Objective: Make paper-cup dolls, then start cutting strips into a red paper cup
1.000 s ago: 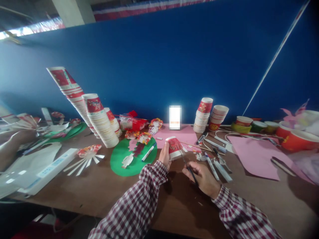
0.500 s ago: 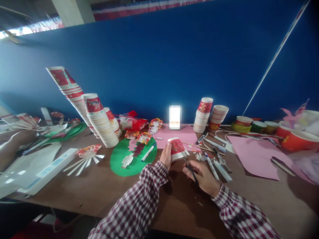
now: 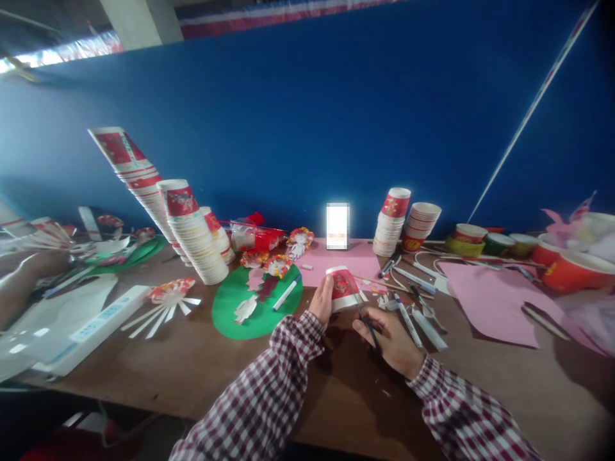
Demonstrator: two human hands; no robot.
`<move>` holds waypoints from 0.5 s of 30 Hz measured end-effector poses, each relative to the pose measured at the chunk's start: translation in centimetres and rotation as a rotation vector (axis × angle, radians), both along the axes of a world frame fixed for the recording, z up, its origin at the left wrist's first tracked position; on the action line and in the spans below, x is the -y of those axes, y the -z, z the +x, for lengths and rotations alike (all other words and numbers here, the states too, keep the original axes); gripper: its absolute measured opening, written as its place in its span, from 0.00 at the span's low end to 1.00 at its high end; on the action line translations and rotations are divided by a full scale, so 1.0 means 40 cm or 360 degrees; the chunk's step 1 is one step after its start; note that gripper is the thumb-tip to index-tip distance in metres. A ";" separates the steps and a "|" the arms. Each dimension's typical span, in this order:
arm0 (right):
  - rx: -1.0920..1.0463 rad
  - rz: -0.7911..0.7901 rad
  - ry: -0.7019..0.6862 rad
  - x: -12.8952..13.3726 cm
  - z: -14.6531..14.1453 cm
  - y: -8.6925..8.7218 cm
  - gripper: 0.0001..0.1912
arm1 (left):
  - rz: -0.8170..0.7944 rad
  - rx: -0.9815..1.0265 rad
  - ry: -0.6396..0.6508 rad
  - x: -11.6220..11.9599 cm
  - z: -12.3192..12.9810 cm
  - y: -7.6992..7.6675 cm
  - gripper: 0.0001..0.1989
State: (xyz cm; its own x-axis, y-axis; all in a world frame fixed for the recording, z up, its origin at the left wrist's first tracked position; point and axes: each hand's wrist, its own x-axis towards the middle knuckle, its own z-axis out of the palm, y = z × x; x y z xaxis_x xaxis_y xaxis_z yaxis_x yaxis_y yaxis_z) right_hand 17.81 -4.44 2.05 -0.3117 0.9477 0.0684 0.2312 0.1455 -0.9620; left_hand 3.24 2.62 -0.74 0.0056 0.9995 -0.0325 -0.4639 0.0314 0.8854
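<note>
My left hand point(image 3: 323, 299) is closed on a red and white paper cup point(image 3: 344, 287), thumb along its near left side. A dark pair of scissors point(image 3: 369, 330) sits in my right hand point(image 3: 391, 339), its blades at the cup's right edge, where narrow strips stand out from the wall. Left of my hands, a green paper round point(image 3: 225, 314) carries paper cut-out figures point(image 3: 246, 310) and a marker point(image 3: 287, 293). Beyond the cup lies a pink sheet point(image 3: 365, 256). Paper scraps and another marker point(image 3: 407, 320) lie close to my right hand.
Tall stacks of paper cups point(image 3: 195, 237) lean at the left; shorter cup stacks point(image 3: 391, 224) stand at the back right. A power strip point(image 3: 96, 330) and a cup cut into strips point(image 3: 166, 307) lie left. Another person's arm point(image 3: 29, 278) reaches in there. Pink paper point(image 3: 490, 304) lies right.
The cup has turned slightly in my left hand, and the scissor blades have shifted a little along its right edge. The other person's hand at the far left has moved slightly.
</note>
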 end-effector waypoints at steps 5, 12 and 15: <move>-0.0004 -0.0013 -0.0007 0.000 0.001 0.001 0.16 | -0.0041 0.0040 -0.0016 -0.001 0.000 0.000 0.22; 0.0017 0.0008 0.0015 0.000 0.003 0.003 0.14 | -0.0028 0.0014 -0.0005 -0.003 0.000 0.003 0.23; 0.0024 0.0019 0.0018 0.001 0.002 -0.003 0.14 | -0.0110 0.0069 0.0007 -0.004 -0.002 0.005 0.22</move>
